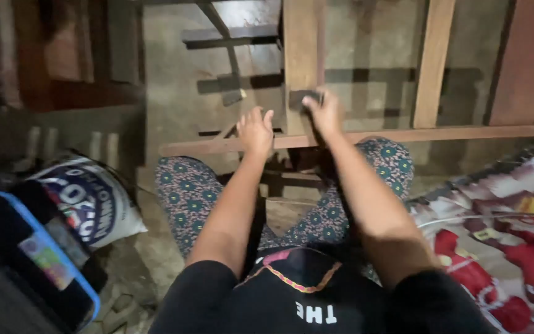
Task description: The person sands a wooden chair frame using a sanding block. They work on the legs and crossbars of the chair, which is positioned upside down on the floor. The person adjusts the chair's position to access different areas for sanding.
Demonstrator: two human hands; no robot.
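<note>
A: Head view, looking down past the lap. Left hand (256,131) rests on a horizontal wooden rail (440,132), fingers loosely curled over its top edge, holding nothing.

B: And the right hand (324,112)?

A: Just beside the left one, slightly farther out. It presses a small dark block (305,98) against an upright wooden post (300,49), fingers closed over the block's near end. What the block is made of, cannot tell; picture is blurred there.

B: Where does the post meet the rail?

A: Right between the two hands. A second, paler upright post (434,62) stands well to the right of the right hand, also joined to the rail.

B: Below the hands?

A: Knees in patterned trousers (186,192) sit under the rail, one on each side. Concrete floor (174,74) beyond the hands.

B: Surroundings?

A: Left of the left hand, lower down, a white printed sack (94,201) lies on the floor, with a dark bag with blue edging (26,260) nearer the body. Right of the right hand, a red patterned cloth (502,260).
</note>
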